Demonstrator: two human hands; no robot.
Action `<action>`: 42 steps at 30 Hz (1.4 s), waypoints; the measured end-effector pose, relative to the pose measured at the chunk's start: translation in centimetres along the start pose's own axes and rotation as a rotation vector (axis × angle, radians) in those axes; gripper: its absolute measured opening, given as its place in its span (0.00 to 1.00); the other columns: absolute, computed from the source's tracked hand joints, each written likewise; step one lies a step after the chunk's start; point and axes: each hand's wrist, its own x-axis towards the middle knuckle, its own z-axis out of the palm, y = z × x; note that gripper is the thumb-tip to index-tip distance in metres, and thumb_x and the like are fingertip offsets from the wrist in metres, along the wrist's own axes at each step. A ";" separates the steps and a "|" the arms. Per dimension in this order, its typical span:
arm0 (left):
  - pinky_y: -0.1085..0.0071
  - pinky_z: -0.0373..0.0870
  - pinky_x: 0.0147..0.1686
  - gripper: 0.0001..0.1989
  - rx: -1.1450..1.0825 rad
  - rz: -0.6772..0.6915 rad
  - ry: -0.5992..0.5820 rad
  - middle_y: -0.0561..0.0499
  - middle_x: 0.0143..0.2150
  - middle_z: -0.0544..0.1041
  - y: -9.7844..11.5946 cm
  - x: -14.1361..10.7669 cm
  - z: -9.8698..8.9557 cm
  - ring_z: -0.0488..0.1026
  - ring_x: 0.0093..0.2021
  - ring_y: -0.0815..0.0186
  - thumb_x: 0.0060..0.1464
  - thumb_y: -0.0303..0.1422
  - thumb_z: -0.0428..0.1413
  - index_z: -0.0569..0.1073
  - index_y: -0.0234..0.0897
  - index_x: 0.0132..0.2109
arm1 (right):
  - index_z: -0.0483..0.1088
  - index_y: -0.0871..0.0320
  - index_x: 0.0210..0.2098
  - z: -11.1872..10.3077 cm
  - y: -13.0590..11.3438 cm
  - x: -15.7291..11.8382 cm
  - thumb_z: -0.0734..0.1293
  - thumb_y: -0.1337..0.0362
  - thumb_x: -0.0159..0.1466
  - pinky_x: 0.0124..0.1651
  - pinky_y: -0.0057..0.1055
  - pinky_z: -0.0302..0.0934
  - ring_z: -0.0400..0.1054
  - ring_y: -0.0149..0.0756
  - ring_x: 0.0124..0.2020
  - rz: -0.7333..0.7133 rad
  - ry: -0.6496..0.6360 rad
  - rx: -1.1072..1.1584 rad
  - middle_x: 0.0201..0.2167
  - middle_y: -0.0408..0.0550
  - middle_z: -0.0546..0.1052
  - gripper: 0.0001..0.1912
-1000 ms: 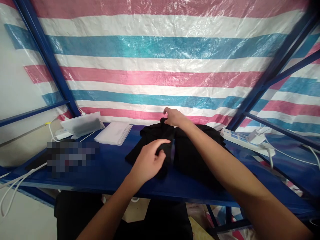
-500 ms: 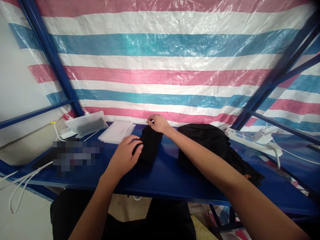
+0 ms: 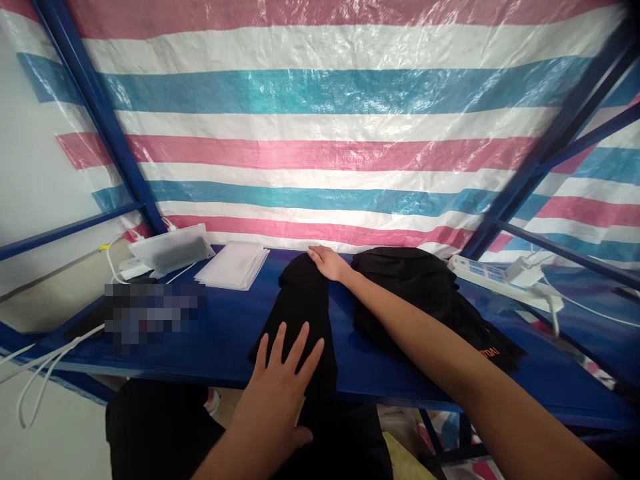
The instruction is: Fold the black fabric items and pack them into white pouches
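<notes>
A black garment (image 3: 305,300), folded into a long narrow strip, lies across the blue tabletop from near the back toward me, its near end running down to the front edge. On its near part my left hand (image 3: 280,383) is spread palm down, fingers wide apart, holding nothing. My right hand (image 3: 329,263) rests at the strip's far right corner, fingers stretched out to the left and lying on the cloth. Under my right forearm is another black garment (image 3: 405,280), bunched, with orange lettering at its lower right corner.
White paper sheets (image 3: 233,265) lie left of the strip. Beyond them stands a white panel-like device (image 3: 173,250) with cables. A white power strip (image 3: 500,280) with a plugged-in adapter sits at the right. Blue frame posts (image 3: 120,147) and a striped plastic sheet (image 3: 320,153) enclose the table (image 3: 220,340).
The black garment has been lengthened toward me, its near end now at the table's front edge. My left hand has moved nearer and spread flat; my right hand has shifted slightly right and down.
</notes>
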 end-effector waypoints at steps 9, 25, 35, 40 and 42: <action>0.53 0.83 0.55 0.36 -0.068 0.212 -0.155 0.43 0.69 0.79 -1.0 -2.9 -6.9 0.84 0.58 0.47 0.62 0.24 0.59 0.73 0.56 0.74 | 0.77 0.58 0.55 -1.3 0.7 -0.2 0.55 0.47 0.82 0.60 0.43 0.67 0.77 0.53 0.55 0.077 0.294 0.053 0.53 0.59 0.84 0.26; 0.52 0.74 0.62 0.23 -0.152 -0.041 0.228 0.39 0.64 0.80 -11.8 17.2 -8.7 0.78 0.62 0.42 0.59 0.33 0.63 0.81 0.41 0.61 | 0.74 0.55 0.49 0.1 0.8 -0.3 0.57 0.47 0.80 0.47 0.37 0.66 0.76 0.45 0.39 0.097 0.302 0.186 0.39 0.50 0.82 0.21; 0.46 0.61 0.74 0.28 0.005 0.043 0.244 0.31 0.77 0.67 -5.6 15.3 -2.4 0.64 0.77 0.44 0.76 0.34 0.41 0.68 0.29 0.75 | 0.74 0.55 0.48 0.4 0.0 -0.2 0.58 0.48 0.79 0.50 0.40 0.68 0.77 0.46 0.44 0.069 0.368 0.249 0.44 0.53 0.83 0.20; 0.33 0.48 0.77 0.32 -0.035 -0.055 0.192 0.36 0.83 0.56 -6.1 16.9 -1.9 0.54 0.82 0.43 0.77 0.42 0.40 0.59 0.36 0.80 | 0.76 0.56 0.54 -0.7 -2.5 -0.7 0.59 0.45 0.80 0.61 0.45 0.69 0.77 0.48 0.55 -0.129 0.395 0.278 0.53 0.57 0.83 0.23; 0.30 0.48 0.76 0.32 -0.066 -0.056 0.219 0.35 0.82 0.57 -6.3 18.4 -2.1 0.55 0.81 0.41 0.77 0.41 0.41 0.59 0.35 0.80 | 0.76 0.55 0.60 -1.0 -3.8 -1.0 0.59 0.44 0.80 0.66 0.46 0.67 0.76 0.49 0.60 -0.262 0.282 0.285 0.58 0.57 0.82 0.26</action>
